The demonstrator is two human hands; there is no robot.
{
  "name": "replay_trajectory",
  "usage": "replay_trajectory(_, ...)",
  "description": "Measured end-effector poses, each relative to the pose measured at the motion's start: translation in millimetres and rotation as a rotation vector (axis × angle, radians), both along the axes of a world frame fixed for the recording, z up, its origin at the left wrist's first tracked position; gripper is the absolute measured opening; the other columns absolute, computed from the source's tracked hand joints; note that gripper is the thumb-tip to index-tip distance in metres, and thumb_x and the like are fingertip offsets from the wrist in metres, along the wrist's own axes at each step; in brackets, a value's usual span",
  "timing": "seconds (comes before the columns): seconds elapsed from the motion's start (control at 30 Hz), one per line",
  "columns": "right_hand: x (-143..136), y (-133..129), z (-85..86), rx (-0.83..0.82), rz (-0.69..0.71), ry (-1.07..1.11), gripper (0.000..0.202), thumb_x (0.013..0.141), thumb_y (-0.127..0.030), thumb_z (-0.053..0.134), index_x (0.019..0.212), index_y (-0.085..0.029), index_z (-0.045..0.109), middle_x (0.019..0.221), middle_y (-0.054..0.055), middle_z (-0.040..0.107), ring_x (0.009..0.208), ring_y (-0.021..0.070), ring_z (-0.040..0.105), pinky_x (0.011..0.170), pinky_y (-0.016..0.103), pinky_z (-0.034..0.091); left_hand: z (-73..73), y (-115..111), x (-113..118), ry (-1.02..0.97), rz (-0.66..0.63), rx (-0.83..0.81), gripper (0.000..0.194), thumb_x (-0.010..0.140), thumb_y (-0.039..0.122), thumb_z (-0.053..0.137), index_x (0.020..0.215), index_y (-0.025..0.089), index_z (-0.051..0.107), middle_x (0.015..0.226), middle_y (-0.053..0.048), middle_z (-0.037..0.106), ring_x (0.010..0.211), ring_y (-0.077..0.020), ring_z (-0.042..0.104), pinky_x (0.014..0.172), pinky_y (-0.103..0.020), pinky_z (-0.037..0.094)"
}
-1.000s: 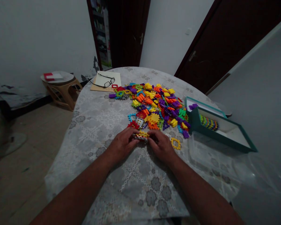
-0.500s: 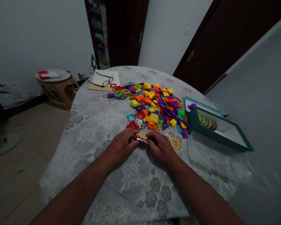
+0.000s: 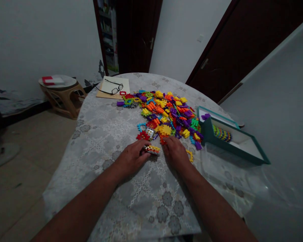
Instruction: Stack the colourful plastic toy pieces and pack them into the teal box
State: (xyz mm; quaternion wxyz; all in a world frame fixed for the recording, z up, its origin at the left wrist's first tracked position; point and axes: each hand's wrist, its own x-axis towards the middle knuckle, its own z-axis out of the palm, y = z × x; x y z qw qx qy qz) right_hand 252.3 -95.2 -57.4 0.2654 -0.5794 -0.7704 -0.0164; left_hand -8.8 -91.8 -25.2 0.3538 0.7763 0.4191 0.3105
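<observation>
My left hand [image 3: 132, 156] is closed on a small stack of interlocking plastic building pieces [image 3: 153, 150], with yellow, orange and pale layers. It holds the stack just above the patterned tablecloth. My right hand [image 3: 176, 153] is at the near edge of the pile, its fingertips closed on an orange building piece [image 3: 163, 139]. Right beside them lies a yellow gear-edged piece [image 3: 164, 129]. A red piece [image 3: 142, 135] and a white window-like piece [image 3: 149, 132] rest just beyond my left hand. A yellow square frame [image 3: 190, 155] is partly hidden behind my right hand.
A large heap of colourful building pieces [image 3: 166, 107] covers the table's middle. To the right stand a green box [image 3: 238, 153] holding a beaded-looking item [image 3: 222, 133] and a clear plastic container [image 3: 217, 164]. Eyeglasses [image 3: 114, 90] lie on a notepad [image 3: 126, 82] at the back left.
My right hand has left the stack and moved forward to the orange piece at the pile's edge. My left hand still holds the stack. The view has shifted slightly.
</observation>
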Motion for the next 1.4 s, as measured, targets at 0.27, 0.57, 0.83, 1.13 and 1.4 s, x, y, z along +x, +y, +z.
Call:
replay_trajectory(0.27, 9.2, -8.0, 15.6, 0.168, -0.088, 0.337, 0.034, 0.105, -0.020, 0.055, 0.133, -0.021, 0.074, 0.117, 0.013, 0.078, 0.104, 0.0270, 0.074, 0.094, 0.042, 0.062, 6.2, -1.4, 1.3, 0.000, 0.002, 0.007, 0.029, 0.097, 0.021, 0.071, 0.125, 0.026, 0.073, 0.119, -0.007, 0.080, 0.106, -0.0266, 0.074, 0.100, -0.046, 0.060)
replay_trajectory(0.57, -13.3, -23.8, 19.8, -0.059, 0.146, 0.459, 0.026, 0.105, -0.027, 0.064, 0.130, -0.025, 0.073, 0.114, 0.007, 0.082, 0.098, 0.0239, 0.078, 0.090, 0.037, 0.063, 0.3, 2.3, 0.3, -0.008, -0.014, 0.034, 0.031, 0.097, 0.019, 0.070, 0.127, 0.027, 0.073, 0.123, -0.008, 0.078, 0.112, -0.0274, 0.074, 0.103, -0.048, 0.060)
replay_trajectory(0.83, -14.6, -24.8, 23.5, -0.151, 0.114, 0.365, 0.008, 0.102, -0.026, 0.064, 0.105, -0.025, 0.072, 0.095, 0.004, 0.077, 0.084, 0.0220, 0.072, 0.077, 0.032, 0.055, 5.1, 0.5, 1.1, 0.001, 0.018, -0.019, 0.031, 0.096, 0.020, 0.070, 0.126, 0.026, 0.073, 0.117, -0.007, 0.079, 0.102, -0.0261, 0.074, 0.099, -0.046, 0.061)
replay_trajectory(1.13, -20.0, -26.2, 21.7, -0.237, 0.160, 0.436, 0.010, 0.102, -0.025, 0.065, 0.105, -0.025, 0.074, 0.086, 0.000, 0.076, 0.073, 0.0175, 0.069, 0.073, 0.028, 0.051, -2.2, 4.1, -2.1, -0.022, -0.002, 0.005, 0.047, 0.100, 0.025, 0.068, 0.148, 0.026, 0.069, 0.140, -0.012, 0.077, 0.123, -0.0296, 0.074, 0.113, -0.052, 0.058)
replay_trajectory(1.4, -10.1, -29.7, 26.8, -0.288, 0.275, 0.463, 0.045, 0.093, -0.015, 0.063, 0.137, -0.020, 0.071, 0.093, 0.002, 0.076, 0.075, 0.0177, 0.068, 0.074, 0.030, 0.053, -5.8, 4.6, -2.0, 0.024, 0.003, 0.032, 0.042, 0.100, 0.026, 0.070, 0.142, 0.025, 0.072, 0.133, -0.011, 0.079, 0.119, -0.0294, 0.076, 0.110, -0.051, 0.061)
